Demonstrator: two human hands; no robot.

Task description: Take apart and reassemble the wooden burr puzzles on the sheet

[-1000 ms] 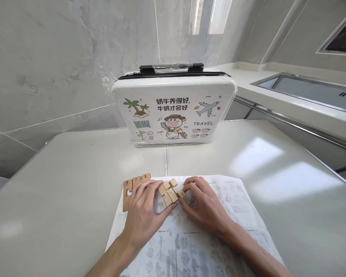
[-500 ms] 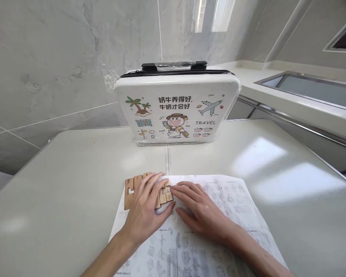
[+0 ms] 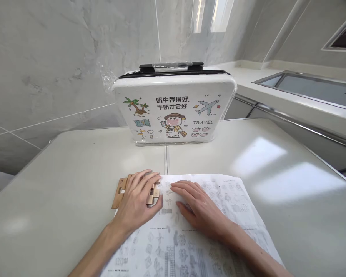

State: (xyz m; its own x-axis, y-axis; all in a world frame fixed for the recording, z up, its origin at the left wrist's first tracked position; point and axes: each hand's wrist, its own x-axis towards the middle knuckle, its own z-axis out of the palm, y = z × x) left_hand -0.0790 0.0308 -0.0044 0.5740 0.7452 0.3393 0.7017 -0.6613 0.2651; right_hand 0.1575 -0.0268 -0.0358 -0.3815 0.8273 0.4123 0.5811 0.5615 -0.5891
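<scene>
Left hand [image 3: 136,199] cupped over blocks [image 3: 156,193], grip unclear; right hand [image 3: 200,203] at three o'clock, fingers loose, empty. Likely arranging step; next needs gentle alignment.

The scene is being lit broadly by cool, soft daylight. Two slanted bright patches are being cast on the white tabletop [image 3: 83,165] to the right of the suitcase [image 3: 175,109] and nearer the camera, while weaker glare is being returned in front of it and to its left. Pale strips of light are being mirrored by the glossy grey wall [image 3: 54,61] above its right half. Thin highlights are being caught by its plastic wrap [image 3: 106,79]. Before the suitcase, fine print on the paper [image 3: 173,246] is being rendered too soft for reading; toward the frame's edges, shapes are being stretched.
</scene>
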